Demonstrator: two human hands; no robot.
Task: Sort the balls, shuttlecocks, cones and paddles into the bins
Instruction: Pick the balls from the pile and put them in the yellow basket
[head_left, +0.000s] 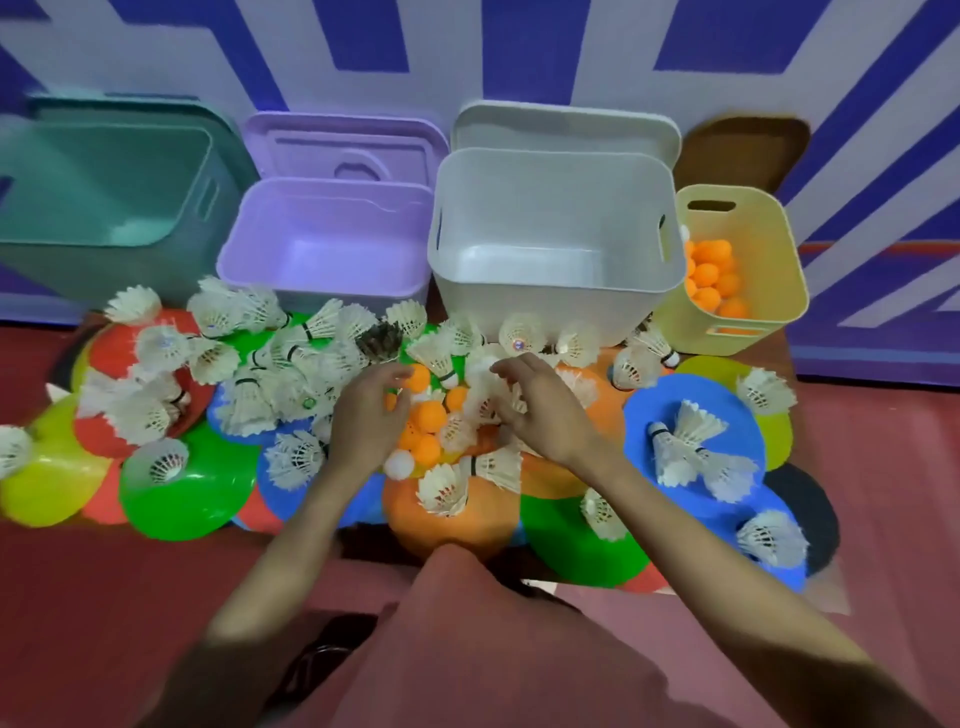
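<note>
Shuttlecocks (291, 358) over orange balls (428, 415)

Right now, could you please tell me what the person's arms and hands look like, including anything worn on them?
Both forearms are bare down to the left hand and the right hand: no sleeves, gloves, watch or bracelets show on them. No rings can be made out, though the fingers are somewhat blurred. The upper arms lie near the bottom of the picture, too blurred to show any sleeve edge.
</note>
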